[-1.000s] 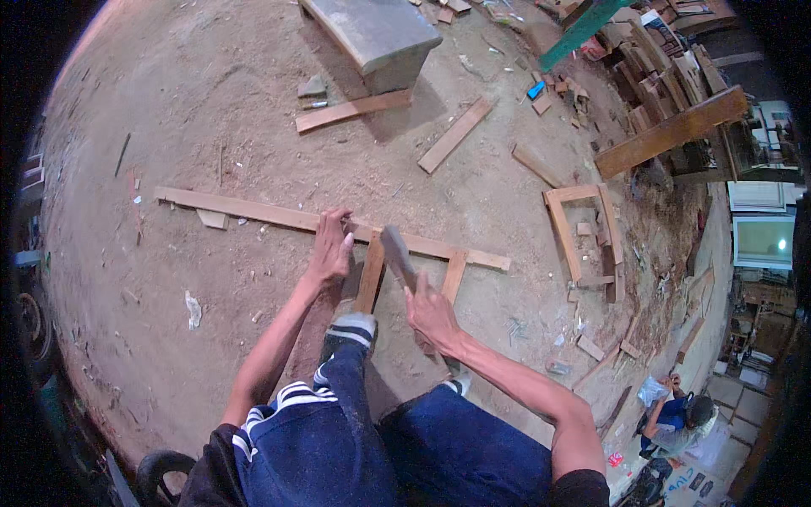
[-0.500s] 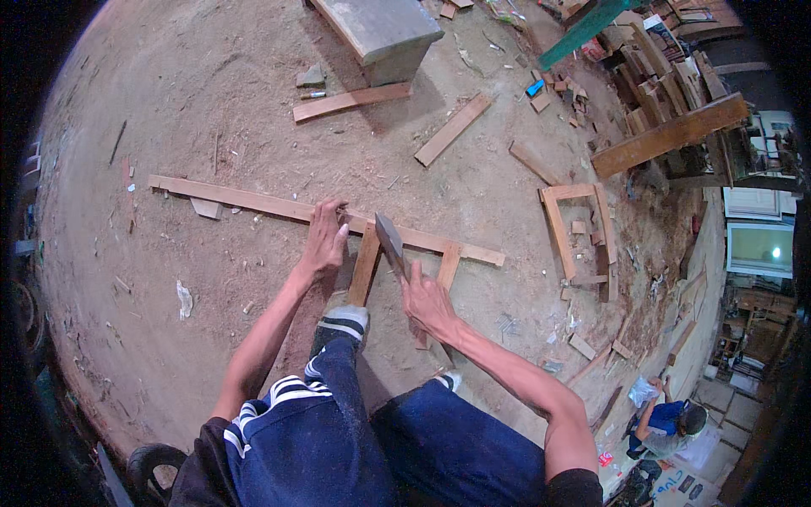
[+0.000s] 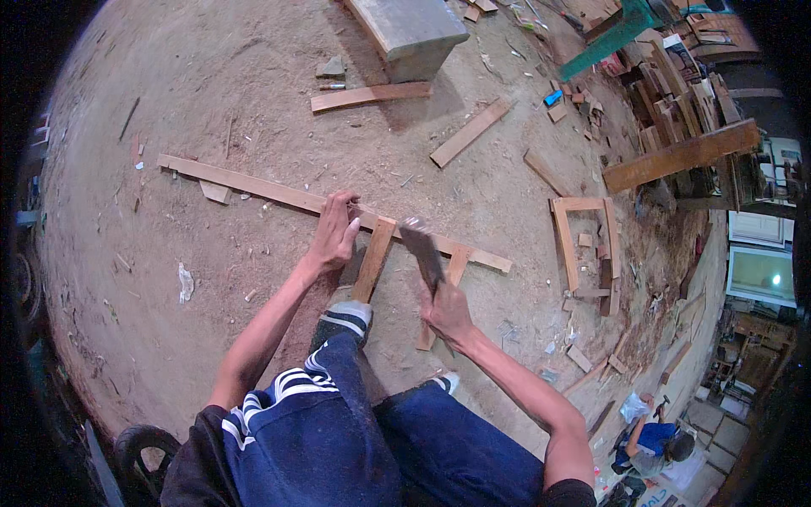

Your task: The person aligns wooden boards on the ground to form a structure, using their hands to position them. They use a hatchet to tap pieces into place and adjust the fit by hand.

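A long wooden strip (image 3: 262,189) lies slantwise on the ground ahead of me. Two shorter wooden pieces meet it: one piece (image 3: 372,260) runs back to my left foot, and a second piece (image 3: 457,267) is farther right. My left hand (image 3: 335,235) is closed over the strip, just left of the first joint, with its fingertips partly hidden. In my right hand (image 3: 448,314) is a flat-bladed metal tool (image 3: 423,253), blurred by motion, its exact kind unclear. Its blade hangs over the strip between the two short pieces.
A wooden frame (image 3: 561,245) lies at the right. Loose boards (image 3: 470,133) and a grey block-like stand (image 3: 414,38) are farther off. Stacked timber (image 3: 684,101) fills the far right. Another person (image 3: 655,444) sits at the lower right; a wheel (image 3: 145,452) is at the lower left.
The blade has shifted slightly right and turned in my right hand, uncovering the first joint. My left hand keeps its place on the strip. The whole view has swung a little.
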A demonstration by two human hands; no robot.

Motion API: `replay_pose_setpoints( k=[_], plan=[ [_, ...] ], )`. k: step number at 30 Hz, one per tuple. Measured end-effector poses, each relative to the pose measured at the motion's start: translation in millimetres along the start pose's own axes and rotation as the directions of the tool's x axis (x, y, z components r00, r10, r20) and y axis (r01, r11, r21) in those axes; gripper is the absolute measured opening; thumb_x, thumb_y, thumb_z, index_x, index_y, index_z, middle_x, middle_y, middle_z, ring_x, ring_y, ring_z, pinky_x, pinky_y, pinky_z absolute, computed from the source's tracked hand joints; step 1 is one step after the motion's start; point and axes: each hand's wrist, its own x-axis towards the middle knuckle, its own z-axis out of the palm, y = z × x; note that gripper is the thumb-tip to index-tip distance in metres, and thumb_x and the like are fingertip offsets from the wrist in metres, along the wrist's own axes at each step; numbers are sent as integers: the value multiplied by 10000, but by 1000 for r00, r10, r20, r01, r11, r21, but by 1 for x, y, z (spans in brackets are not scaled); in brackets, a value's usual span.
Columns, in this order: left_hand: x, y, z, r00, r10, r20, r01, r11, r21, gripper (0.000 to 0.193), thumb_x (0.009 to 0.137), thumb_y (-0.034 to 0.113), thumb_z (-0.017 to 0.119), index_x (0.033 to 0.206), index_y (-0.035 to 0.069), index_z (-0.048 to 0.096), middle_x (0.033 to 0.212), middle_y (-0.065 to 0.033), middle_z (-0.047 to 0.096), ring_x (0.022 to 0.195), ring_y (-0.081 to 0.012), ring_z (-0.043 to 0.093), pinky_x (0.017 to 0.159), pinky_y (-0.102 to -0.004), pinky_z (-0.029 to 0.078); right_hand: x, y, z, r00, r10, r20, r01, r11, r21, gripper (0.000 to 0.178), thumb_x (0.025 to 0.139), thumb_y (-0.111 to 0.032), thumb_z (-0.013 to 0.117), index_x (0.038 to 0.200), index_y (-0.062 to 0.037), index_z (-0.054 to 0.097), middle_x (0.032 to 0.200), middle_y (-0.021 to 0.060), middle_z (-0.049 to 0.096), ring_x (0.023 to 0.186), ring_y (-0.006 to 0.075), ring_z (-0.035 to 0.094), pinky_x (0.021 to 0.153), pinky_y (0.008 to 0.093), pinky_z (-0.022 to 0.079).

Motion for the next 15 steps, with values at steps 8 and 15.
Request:
replay_pose_setpoints(
  k=[8,15],
  plan=[
    [-7,-9,-2,998,-31,53,29,999,41,485,970,260,495,1355,-30,447,1260,-249,519,1199,-405,501,1061,-483,373,4,-14,4,996,13,88,-16,999,36,293,1007,-169,592,1155,27,431,803,273,633,734,505,683,568,580,534],
    [-4,-4,-2,999,-14,29,13,999,35,474,976,239,486,1361,-33,445,1251,-237,517,1196,-387,502,1059,-480,373,8,14,22,993,21,120,-17,999,-30,303,1023,-193,591,1149,27,426,783,282,630,717,506,680,552,572,531]
  ],
)
